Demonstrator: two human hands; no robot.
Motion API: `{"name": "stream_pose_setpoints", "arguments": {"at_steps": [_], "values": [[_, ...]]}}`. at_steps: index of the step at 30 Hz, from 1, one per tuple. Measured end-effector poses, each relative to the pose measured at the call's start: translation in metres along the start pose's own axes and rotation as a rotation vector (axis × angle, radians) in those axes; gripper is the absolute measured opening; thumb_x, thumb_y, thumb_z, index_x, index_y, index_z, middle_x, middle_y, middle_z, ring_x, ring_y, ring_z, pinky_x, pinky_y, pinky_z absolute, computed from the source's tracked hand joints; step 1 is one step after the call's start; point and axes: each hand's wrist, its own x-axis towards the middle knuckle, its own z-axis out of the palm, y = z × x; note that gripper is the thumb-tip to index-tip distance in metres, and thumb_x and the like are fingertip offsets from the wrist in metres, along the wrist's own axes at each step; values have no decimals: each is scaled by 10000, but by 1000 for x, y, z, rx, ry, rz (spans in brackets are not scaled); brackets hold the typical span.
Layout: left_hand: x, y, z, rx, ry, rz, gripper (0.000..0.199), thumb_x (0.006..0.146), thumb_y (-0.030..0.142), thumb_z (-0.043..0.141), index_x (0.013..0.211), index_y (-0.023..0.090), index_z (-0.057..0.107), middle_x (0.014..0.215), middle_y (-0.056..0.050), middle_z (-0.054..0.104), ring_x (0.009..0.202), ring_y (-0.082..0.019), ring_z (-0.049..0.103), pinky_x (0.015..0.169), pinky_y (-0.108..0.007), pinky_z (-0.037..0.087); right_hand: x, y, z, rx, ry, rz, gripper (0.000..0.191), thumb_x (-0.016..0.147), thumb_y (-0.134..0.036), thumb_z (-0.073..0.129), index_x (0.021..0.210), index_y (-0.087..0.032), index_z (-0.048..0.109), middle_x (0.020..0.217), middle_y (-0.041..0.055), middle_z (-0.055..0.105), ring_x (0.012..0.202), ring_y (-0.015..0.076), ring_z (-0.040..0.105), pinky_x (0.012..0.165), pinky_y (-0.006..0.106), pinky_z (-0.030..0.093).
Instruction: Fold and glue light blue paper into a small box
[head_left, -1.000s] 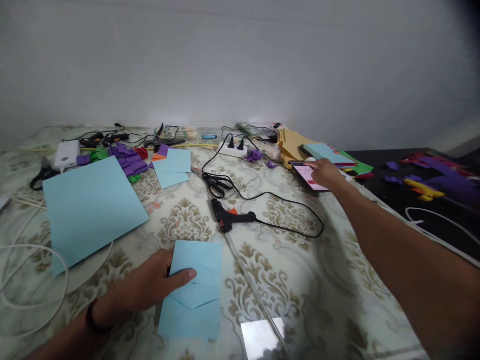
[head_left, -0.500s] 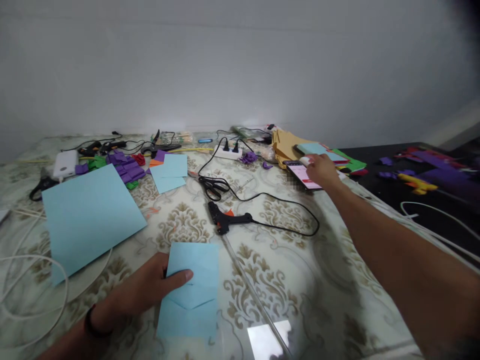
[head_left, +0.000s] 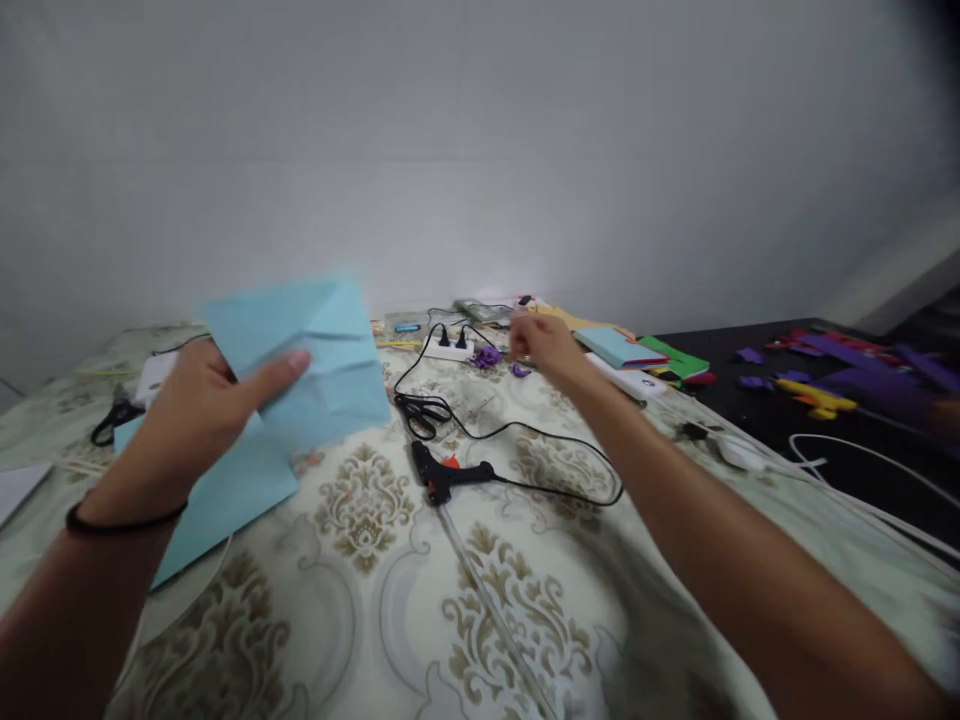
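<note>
From my head camera, my left hand (head_left: pixel 196 412) is clamped on the folded light blue paper (head_left: pixel 307 350), thumb across its front face and fingers behind. The sheet is raised off the table (head_left: pixel 525 600), its face turned toward me. Its long axis tilts from lower left to upper right, with the top corner pointing up toward the wall. My right hand (head_left: pixel 541 343) hangs over the far side of the table, fingers loosely curled; I cannot tell whether it grips anything. It is near the purple scraps (head_left: pixel 487 357) and the white power strip (head_left: pixel 448 349).

Half a second ago the paper lay flat near the front edge under my left hand, its long axis running away from me; now it is lifted. My right hand has left the phone (head_left: pixel 628 379) and come back leftward. The black glue gun (head_left: pixel 444 472) stays where it was.
</note>
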Motion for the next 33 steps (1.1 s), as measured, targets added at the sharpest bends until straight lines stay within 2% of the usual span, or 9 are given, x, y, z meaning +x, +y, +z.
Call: {"name": "stream_pose_setpoints", "arguments": {"at_steps": [2,4,5,8,11,14,19,25,33], "values": [[13,25,-1,-91,129,196,495,865,458,744,1088,17,745,1060,-6,779,1029,-222,696,932,-322,510,-6,-37,35,104,-67,-107,596,890,-832,575,693,-271,621,700,2,644,695,206,638,692,372,569],[21,39,3,-135,196,298,469,860,410,758,1088,0,751,1091,13,775,1125,-261,684,990,-352,481,-13,-76,62,235,-127,-198,660,914,-897,398,809,-313,687,852,2,726,776,214,681,764,402,587],[24,42,6,-170,233,328,438,861,390,753,1057,-2,759,1068,25,772,1140,-273,682,990,-352,476,-18,-95,71,403,-202,-240,664,926,-889,376,860,-322,715,911,14,747,835,229,700,798,423,584],[27,36,16,-297,152,316,388,870,374,764,1027,19,770,1047,23,781,1086,-244,702,941,-313,512,-34,-142,83,645,-282,-318,593,949,-832,419,923,-342,751,985,0,759,953,231,711,836,412,579],[26,21,19,-267,-9,236,411,870,423,801,1059,59,776,970,-6,803,879,-181,712,795,-263,562,-51,-164,83,580,-230,-368,329,911,-645,669,897,-325,746,972,-44,737,975,203,687,824,360,567],[26,12,19,-267,-137,224,349,837,458,844,916,122,794,830,-15,797,679,-149,676,615,-218,553,-61,-167,83,562,-204,-400,285,843,-520,822,854,-246,742,891,-28,731,875,170,674,781,313,564],[25,13,24,-359,-171,228,300,812,469,866,762,184,787,731,-12,767,562,-139,648,494,-207,523,-65,-159,83,599,-201,-380,259,840,-443,866,864,-206,763,861,2,750,793,150,672,703,274,569],[21,19,27,-431,-195,207,319,787,463,894,723,174,777,687,-11,738,540,-117,624,471,-182,499,-65,-155,76,542,-274,-379,239,882,-407,833,1011,-209,801,961,37,792,855,168,712,735,280,596],[23,16,39,-448,-182,180,304,796,450,892,754,166,793,701,-19,743,575,-126,642,517,-196,531,-64,-156,76,480,-222,-359,234,829,-364,872,961,-193,781,921,33,784,815,171,697,705,275,588]]}}
